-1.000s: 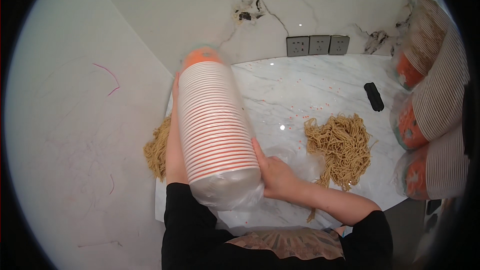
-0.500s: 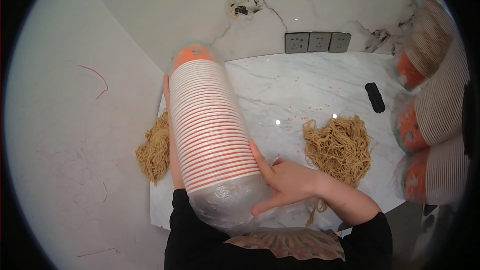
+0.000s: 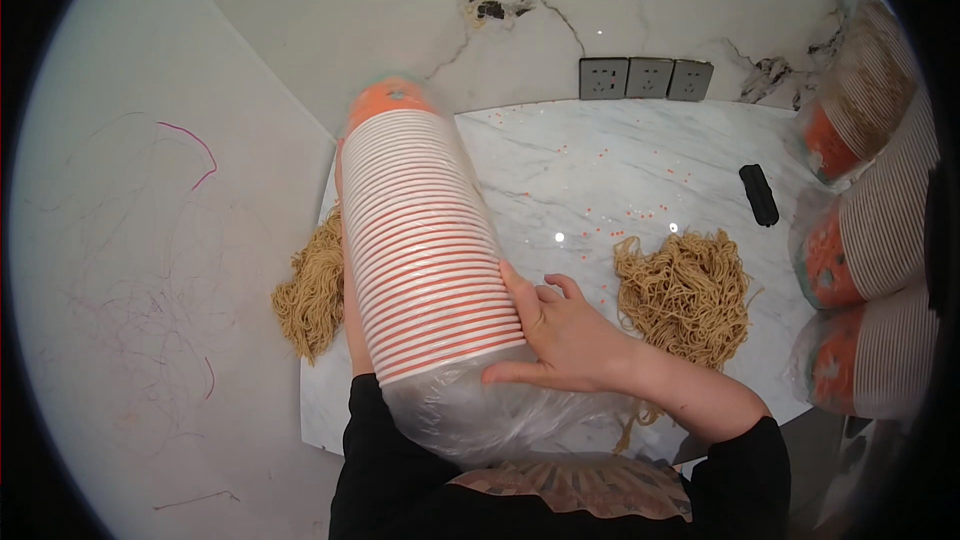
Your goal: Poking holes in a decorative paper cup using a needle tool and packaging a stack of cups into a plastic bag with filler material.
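A long stack of nested paper cups (image 3: 430, 240), with white rims, orange sides and a clear plastic bag around it, leans lengthwise before me. Its orange end points toward the wall, and the loose bag end bunches close to my body. My right hand (image 3: 570, 340) presses on the stack's right side near the last rims, thumb toward me and fingers partly spread. Along the left side lies my left hand (image 3: 341, 162), mostly hidden behind the stack; just a thin edge of it and the forearm show. The two hands hold the stack between them.
Tangled tan strands, like yarn or noodles, form a right heap (image 3: 685, 295) and a left heap (image 3: 312, 290) on the marble-patterned table (image 3: 540, 170). Small orange bits are scattered there. A black oblong object (image 3: 759, 195) lies near more bagged cup stacks (image 3: 880, 210). Wall sockets (image 3: 646, 78) are behind.
My right hand has shifted slightly up along the stack, its thumb now nearer the last rims. The stack's far end appears slightly higher in view, and the view has shifted a little.
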`<state>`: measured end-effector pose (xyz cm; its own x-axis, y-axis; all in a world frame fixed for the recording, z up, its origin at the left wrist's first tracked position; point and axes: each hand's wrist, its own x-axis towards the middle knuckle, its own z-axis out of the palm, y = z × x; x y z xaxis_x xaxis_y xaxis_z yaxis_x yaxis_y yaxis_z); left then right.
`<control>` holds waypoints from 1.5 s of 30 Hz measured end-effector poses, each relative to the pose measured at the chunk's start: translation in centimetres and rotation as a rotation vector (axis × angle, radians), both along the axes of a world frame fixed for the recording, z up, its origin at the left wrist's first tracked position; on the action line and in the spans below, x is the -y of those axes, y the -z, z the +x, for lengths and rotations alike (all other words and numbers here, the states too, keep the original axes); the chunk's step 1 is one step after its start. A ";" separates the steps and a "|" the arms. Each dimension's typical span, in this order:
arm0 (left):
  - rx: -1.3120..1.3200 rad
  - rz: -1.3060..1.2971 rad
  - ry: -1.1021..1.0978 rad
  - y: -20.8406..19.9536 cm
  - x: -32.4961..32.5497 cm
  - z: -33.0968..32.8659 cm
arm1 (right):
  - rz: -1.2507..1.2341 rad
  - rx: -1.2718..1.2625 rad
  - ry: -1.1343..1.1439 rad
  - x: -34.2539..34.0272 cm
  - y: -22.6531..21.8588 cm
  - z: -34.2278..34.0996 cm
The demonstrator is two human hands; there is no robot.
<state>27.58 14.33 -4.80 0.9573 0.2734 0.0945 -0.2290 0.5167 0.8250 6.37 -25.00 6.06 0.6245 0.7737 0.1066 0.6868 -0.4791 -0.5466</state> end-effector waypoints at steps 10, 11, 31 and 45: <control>0.093 -0.119 0.042 -0.2 -1.0 -0.5 | -0.042 -0.243 -0.026 0.9 -1.3 0.7; 0.104 -0.133 0.051 -0.7 -0.8 1.0 | -0.073 -0.301 -0.042 1.5 -1.6 0.8; 0.410 1.345 0.990 -21.5 16.8 -32.1 | -0.046 0.498 -0.106 4.1 3.0 -8.3; 0.501 1.868 0.290 -6.7 19.5 -33.0 | 0.044 0.521 -0.090 3.7 2.9 -10.6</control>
<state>-5.42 -5.19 1.93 0.7467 -0.6104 0.2643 -0.6608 -0.7260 0.1903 -4.20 -28.67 3.20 0.4114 0.8098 0.4183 0.9101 -0.3899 -0.1402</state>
